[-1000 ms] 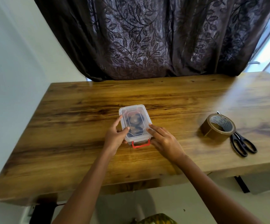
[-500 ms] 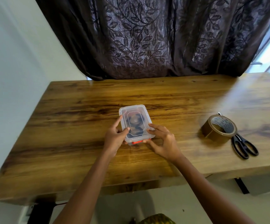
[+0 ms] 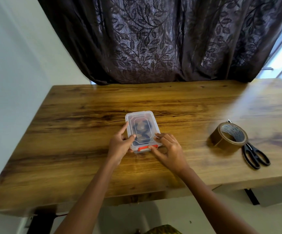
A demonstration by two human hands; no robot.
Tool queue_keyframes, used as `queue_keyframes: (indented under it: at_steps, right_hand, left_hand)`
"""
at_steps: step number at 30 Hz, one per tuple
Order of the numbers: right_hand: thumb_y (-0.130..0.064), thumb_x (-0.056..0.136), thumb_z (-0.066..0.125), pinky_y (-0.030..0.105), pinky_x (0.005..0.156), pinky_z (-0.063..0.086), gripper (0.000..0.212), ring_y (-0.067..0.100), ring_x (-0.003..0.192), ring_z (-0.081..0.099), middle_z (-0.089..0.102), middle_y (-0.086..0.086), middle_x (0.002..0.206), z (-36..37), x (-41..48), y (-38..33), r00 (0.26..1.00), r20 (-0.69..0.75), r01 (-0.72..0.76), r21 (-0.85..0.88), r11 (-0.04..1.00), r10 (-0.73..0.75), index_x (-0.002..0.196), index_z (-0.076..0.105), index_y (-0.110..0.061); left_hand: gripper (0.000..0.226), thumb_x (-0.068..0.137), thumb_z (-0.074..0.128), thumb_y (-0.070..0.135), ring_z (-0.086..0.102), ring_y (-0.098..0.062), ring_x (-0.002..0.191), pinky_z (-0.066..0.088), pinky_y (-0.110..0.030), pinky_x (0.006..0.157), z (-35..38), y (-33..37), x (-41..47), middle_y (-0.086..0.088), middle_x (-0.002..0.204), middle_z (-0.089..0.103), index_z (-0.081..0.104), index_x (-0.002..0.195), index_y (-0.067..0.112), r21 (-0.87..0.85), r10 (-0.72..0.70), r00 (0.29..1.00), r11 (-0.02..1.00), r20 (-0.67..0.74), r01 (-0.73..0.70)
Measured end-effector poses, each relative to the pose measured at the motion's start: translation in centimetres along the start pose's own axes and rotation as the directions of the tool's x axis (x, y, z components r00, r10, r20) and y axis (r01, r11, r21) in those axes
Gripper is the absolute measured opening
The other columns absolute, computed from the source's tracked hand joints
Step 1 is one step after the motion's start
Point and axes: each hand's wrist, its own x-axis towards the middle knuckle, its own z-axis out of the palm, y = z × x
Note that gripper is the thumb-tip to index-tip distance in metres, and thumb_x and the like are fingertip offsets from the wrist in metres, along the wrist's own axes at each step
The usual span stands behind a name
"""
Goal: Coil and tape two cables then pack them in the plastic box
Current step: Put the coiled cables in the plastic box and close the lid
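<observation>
**Wooden surface [image 3: 86,149]: closed box held at its near end by both hands**

The surface stood against a pale wall [image 3: 18,65], with a dark leaf-patterned curtain [image 3: 153,39] hanging behind its far edge. Near the middle of the wood lay the clear plastic box [image 3: 154,127], its lid [image 3: 140,115] on. Dark cables [image 3: 141,130] showed through the lid as blurred coils; how they were taped could not be made out.

The left hand [image 3: 119,146] gripped the box's near left corner, with the thumb pressed on the lid and the forefinger stretched along the left side. The right hand [image 3: 170,151] was curled at the near right corner, its fingertips on the lid's edge. Its thumb seemed to touch the red latch [image 3: 143,148], which lay flat against the box's near end.

Well to the right sat a roll of brown tape [image 3: 228,141], lying on its side. Black scissors [image 3: 255,156] lay just beside it on the near side, with the handles pointing toward the surface's front edge.
</observation>
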Motion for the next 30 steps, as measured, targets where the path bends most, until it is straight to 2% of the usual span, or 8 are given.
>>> queue_keyframes:
  at_steps: [4, 7, 9, 13, 19, 24, 28, 30]
  right_hand:
    - [-0.048, 0.079, 0.062, 0.026, 0.077, 0.055, 0.045, 0.009, 0.106, 0.055, 0.057, -0.002, 0.119, -0.1, 0.8, -1.2, 0.968, 0.033, -0.247, 0.243, 0.938, 0.247, 0.107, 0.063, -0.014]
    - [-0.036, 0.086, 0.058, 0.016, 0.065, 0.053, 0.037, 0.01, 0.103, 0.054, 0.049, -0.004, 0.121, -0.5, 3.1, -1.6, 0.889, 0.032, -0.42, 0.46, 0.783, 0.458, 0.113, 0.058, -0.011]
    - [-0.043, 0.089, 0.052, 0.015, 0.063, 0.05, 0.042, 0.014, 0.094, 0.058, 0.057, -0.001, 0.108, -0.2, 5.4, -0.5, 0.767, 0.13, -0.578, 0.564, 0.59, 0.628, 0.112, 0.056, -0.008]
    - [-0.093, 0.051, 0.041, 0.047, 0.096, 0.045, 0.118, 0.027, 0.115, 0.054, 0.052, 0.013, 0.133, 1.3, 9.0, 3.3, 0.514, 0.46, -0.837, 0.454, 0.306, 0.724, 0.135, 0.042, -0.011]
    - [-0.098, 0.045, 0.027, 0.054, 0.108, 0.032, 0.129, 0.033, 0.127, 0.043, 0.043, 0.018, 0.141, 1.9, 12.3, 4.4, 0.538, 0.567, -0.843, 0.356, 0.403, 0.624, 0.137, 0.04, -0.01]
    - [-0.085, 0.068, 0.034, 0.052, 0.105, 0.037, 0.099, 0.031, 0.12, 0.049, 0.051, 0.014, 0.132, 2.5, 14.0, 3.7, 0.49, 0.589, -0.872, 0.321, 0.371, 0.643, 0.132, 0.044, -0.01]
    - [-0.024, 0.094, 0.05, 0.043, 0.097, 0.047, 0.035, 0.026, 0.113, 0.053, 0.053, 0.012, 0.129, 2.9, 14.5, 2.5, 0.62, 0.494, -0.783, 0.431, 0.448, 0.609, 0.125, 0.052, -0.008]
    - [-0.006, 0.095, 0.045, 0.041, 0.098, 0.047, 0.03, 0.025, 0.115, 0.052, 0.053, 0.012, 0.13, 3.1, 14.4, 2.4, 0.661, 0.483, -0.75, 0.435, 0.498, 0.574, 0.123, 0.055, -0.008]
  left_hand:
    - [0.066, 0.087, 0.062, 0.018, 0.067, -0.013, 0.069, 0.05, -0.015, 0.045, -0.1, 0.0, 0.1, -0.019, 0.119, 0.058, 0.029, 0.141, 0.036, 0.006, -0.016, 1.0, 1.0, 0.002, 0.016]
    - [0.067, 0.087, 0.062, 0.018, 0.066, -0.013, 0.069, 0.049, -0.015, 0.045, -0.1, 0.2, 0.2, -0.019, 0.119, 0.057, 0.029, 0.141, 0.037, 0.008, -0.031, 0.999, 0.999, 0.022, 0.031]
    - [0.069, 0.086, 0.062, 0.018, 0.066, -0.013, 0.071, 0.05, -0.016, 0.046, -0.2, 0.4, 0.3, -0.018, 0.117, 0.059, 0.027, 0.142, 0.037, 0.005, -0.044, 0.998, 0.999, 0.04, 0.044]
    - [0.075, 0.086, 0.062, 0.016, 0.067, -0.015, 0.072, 0.056, -0.025, 0.053, -0.4, 0.7, 0.6, -0.01, 0.094, 0.065, 0.02, 0.144, 0.038, 0.018, -0.086, 0.994, 0.996, 0.063, 0.085]
    - [0.075, 0.086, 0.062, 0.016, 0.066, -0.014, 0.07, 0.055, -0.026, 0.055, -0.6, 1.0, 0.9, -0.007, 0.086, 0.064, 0.019, 0.145, 0.037, 0.023, -0.124, 0.987, 0.992, 0.101, 0.123]
    - [0.075, 0.086, 0.062, 0.016, 0.066, -0.013, 0.07, 0.054, -0.022, 0.051, -0.7, 1.2, 0.9, -0.008, 0.089, 0.065, 0.02, 0.145, 0.038, 0.015, -0.137, 0.984, 0.991, 0.111, 0.136]
    - [0.075, 0.086, 0.063, 0.016, 0.065, -0.011, 0.064, 0.054, -0.021, 0.048, -0.7, 1.4, 0.9, -0.005, 0.082, 0.064, 0.02, 0.144, 0.038, 0.009, -0.146, 0.983, 0.989, 0.108, 0.146]
    - [0.075, 0.086, 0.063, 0.017, 0.065, -0.011, 0.063, 0.054, -0.022, 0.049, -0.7, 1.4, 0.9, -0.005, 0.083, 0.064, 0.02, 0.144, 0.038, 0.013, -0.146, 0.984, 0.989, 0.103, 0.146]
